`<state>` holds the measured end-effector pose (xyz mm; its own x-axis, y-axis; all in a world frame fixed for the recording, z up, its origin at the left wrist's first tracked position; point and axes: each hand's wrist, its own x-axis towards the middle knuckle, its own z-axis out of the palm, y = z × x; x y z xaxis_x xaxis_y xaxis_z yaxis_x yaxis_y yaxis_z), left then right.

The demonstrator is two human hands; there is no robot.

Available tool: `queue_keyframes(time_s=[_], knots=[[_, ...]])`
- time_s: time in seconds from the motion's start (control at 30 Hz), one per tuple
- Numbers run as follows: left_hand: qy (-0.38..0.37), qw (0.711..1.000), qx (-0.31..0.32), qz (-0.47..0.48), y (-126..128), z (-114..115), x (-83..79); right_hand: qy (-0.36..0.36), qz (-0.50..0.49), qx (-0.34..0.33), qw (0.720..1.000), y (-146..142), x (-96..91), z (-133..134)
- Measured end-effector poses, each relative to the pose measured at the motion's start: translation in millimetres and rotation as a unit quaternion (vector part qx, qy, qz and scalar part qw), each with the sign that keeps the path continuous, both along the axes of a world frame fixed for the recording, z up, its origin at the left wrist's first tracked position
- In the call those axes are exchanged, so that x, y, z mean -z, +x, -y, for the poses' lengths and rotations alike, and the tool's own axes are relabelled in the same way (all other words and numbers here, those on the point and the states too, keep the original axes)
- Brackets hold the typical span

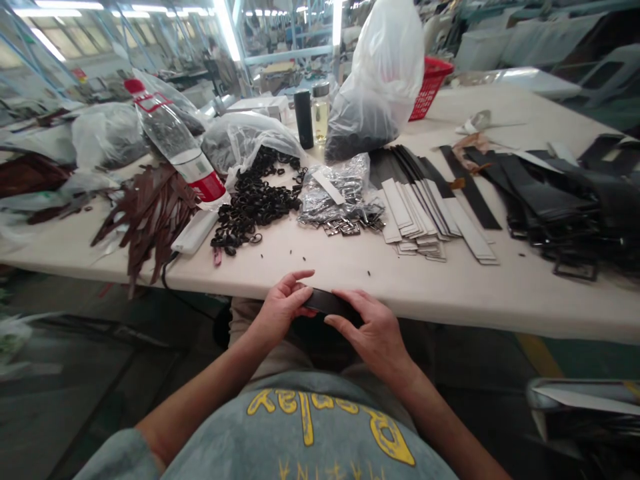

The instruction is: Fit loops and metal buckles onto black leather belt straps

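Note:
Between my two hands a black leather strap [327, 302] is bent in an arc at the table's front edge. My left hand [286, 303] pinches its left end between thumb and fingers, with the index finger stretched out above. Thumb and fingers of my right hand [373, 325] grip the strap's other end. Beyond my hands lies a heap of small black belt loops [263, 197]. Beside it is a clear plastic bag of metal buckles [337, 190]. Farther right, a stack of black strips with pale ends [417, 213] is fanned out.
Brown leather strips [155, 207] and a tilted plastic bottle [177, 150] occupy the left side. Black belts with buckles [555, 193] are piled at right. A large plastic bag [375, 80], a dark flask [303, 120] and a red basket [431, 87] stand at the back.

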<state>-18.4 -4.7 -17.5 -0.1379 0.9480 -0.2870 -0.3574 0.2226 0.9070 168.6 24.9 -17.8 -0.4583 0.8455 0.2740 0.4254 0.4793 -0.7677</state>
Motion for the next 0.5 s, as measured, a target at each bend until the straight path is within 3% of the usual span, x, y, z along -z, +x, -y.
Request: queue_keyframes(time_s=[0.2, 0.3, 0.4, 0.5], knots=[[-0.004, 1.0, -0.009, 0.023, 3, 1, 4.0, -0.005, 0.014, 0.003, 1.0, -1, 0.3, -1], [0.003, 1.0, 0.018, 0.012, 2, -1, 2.8, 0.001, 0.029, -0.001, 1.0, -1, -0.6, -2], [0.051, 0.992, 0.081, -0.085, -3, -3, -0.5, 0.023, 0.048, -0.005, 0.999, 0, 2.4, -3], [0.166, 0.945, 0.126, -0.252, -5, 0, -3.4, 0.05, 0.07, -0.02, 0.996, 3, 10.9, -2]])
